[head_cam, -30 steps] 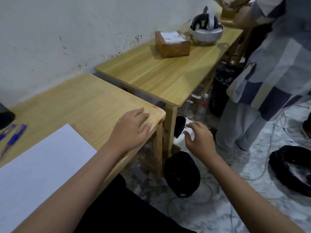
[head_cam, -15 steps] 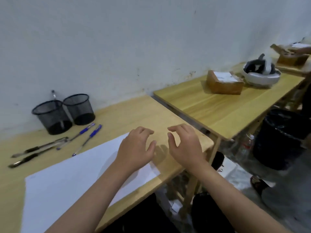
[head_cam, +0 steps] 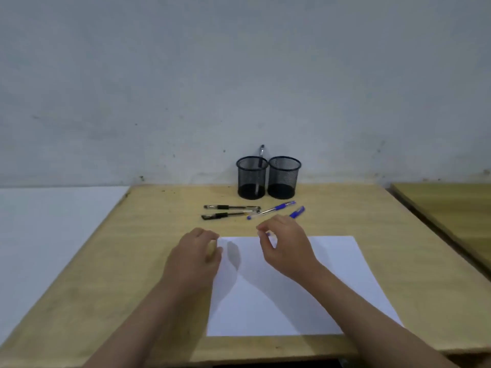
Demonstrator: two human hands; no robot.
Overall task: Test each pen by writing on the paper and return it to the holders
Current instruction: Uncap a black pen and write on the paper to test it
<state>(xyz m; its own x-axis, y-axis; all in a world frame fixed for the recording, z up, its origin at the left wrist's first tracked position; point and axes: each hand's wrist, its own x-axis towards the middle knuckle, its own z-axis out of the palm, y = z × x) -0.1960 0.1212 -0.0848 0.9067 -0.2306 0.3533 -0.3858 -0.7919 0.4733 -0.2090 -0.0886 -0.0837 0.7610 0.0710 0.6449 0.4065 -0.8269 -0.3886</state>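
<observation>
The wooden surface (head_cam: 372,235) carries a white paper (head_cam: 305,288), four loose pens (head_cam: 231,207) and two mesh holders (head_cam: 252,179) by the wall.

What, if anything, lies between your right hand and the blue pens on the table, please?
Nothing visible. The right hand hovers just in front of the two blue pens, its knuckles already hiding part of the nearer one.

Four pens (head_cam: 231,207) lying before two mesh holders (head_cam: 284,177)
</observation>
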